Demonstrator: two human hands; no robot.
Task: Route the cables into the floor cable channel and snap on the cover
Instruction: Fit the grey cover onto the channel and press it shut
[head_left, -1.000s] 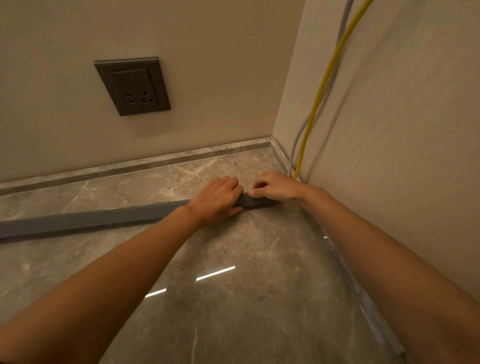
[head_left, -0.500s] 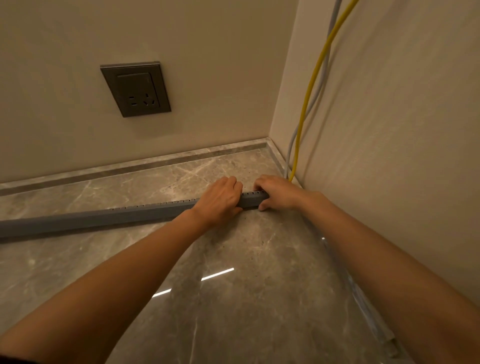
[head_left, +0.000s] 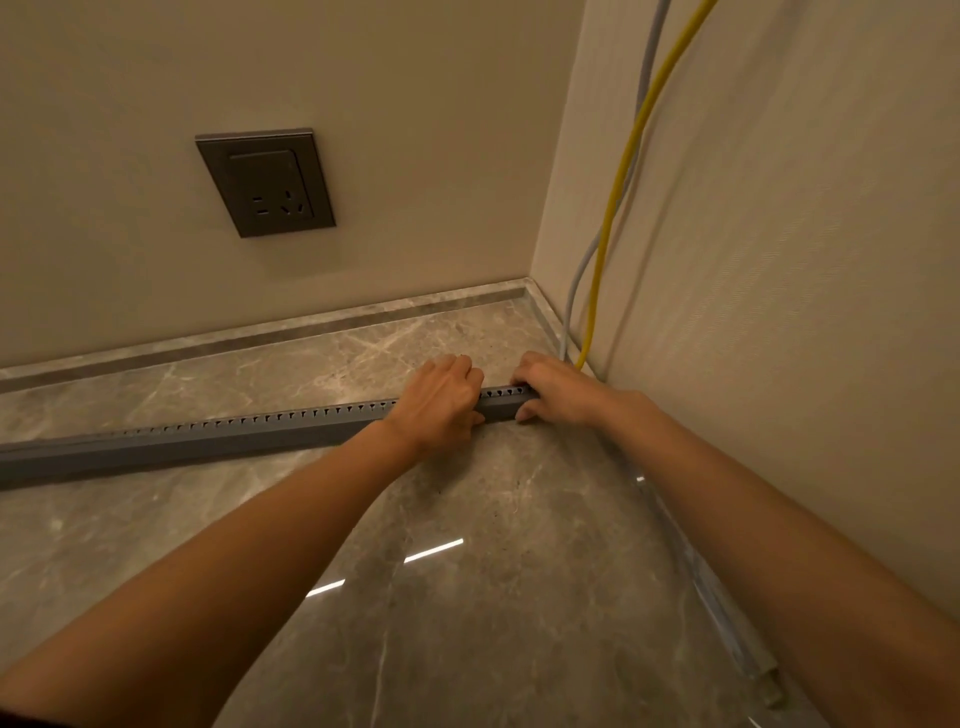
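Both hands gripping grey cable channel (head_left: 249, 434) at frame centre: left hand (head_left: 441, 402) curling over it, right hand (head_left: 558, 387) pinching end.

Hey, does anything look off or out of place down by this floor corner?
Yes. The yellow cable and grey cable hang loose down the right wall, not in the grey channel, which lies diagonally across the floor rather than along a wall.
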